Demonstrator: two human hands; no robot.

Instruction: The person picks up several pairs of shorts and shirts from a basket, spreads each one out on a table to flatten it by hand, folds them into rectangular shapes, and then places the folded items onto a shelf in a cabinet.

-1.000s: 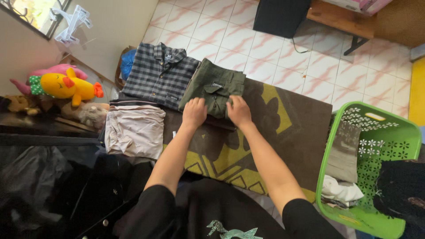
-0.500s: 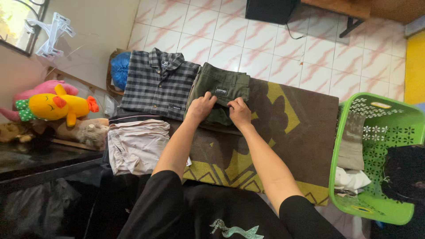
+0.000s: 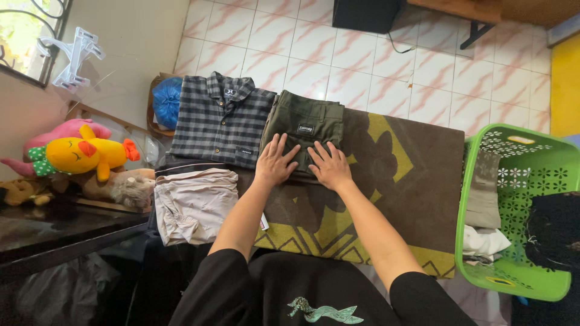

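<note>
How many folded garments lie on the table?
3: olive shorts under both hands, plaid shirt to their left, beige garment nearer the person. Others may hide underneath.

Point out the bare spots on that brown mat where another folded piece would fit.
Free: the brown mat between the olive shorts and the green basket, and the strip before both hands. Crowded: the left, with the plaid shirt and beige garment.

You wear a black short-sleeved top with a pale teal printed figure on the chest; your left hand and right hand are bare, no rings visible.
</note>
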